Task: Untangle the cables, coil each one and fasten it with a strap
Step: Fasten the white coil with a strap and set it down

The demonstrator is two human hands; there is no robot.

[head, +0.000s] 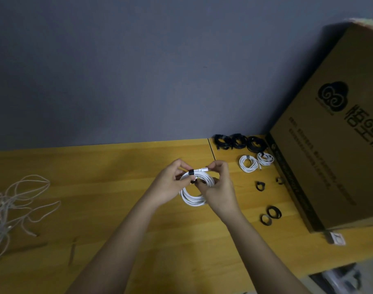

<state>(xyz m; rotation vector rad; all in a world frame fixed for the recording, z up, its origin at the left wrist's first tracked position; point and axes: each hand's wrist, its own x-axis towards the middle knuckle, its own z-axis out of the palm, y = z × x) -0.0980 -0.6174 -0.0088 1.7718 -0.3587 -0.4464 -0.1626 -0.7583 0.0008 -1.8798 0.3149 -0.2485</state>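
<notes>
Both bare forearms reach in over the wooden table point(117, 209), and between the hands hangs a white coiled cable point(192, 198), lifted just off the boards. The left hand point(170, 185) pinches the coil where a black strap point(191, 172) wraps it; the right hand point(218, 187) curls around the coil's other side, fingertips nipping the white plug end point(202, 169) beside the strap. Right of the grip lie loose black strap loops point(270, 215) — scattered, apart from each other. Well left of it sprawls a tangle of pale cables point(16, 204). Beyond the hands to the right sit two white bundled coils point(255, 162), then black coils point(238, 142) against a cardboard box point(334, 145) and the grey wall point(139, 71).
</notes>
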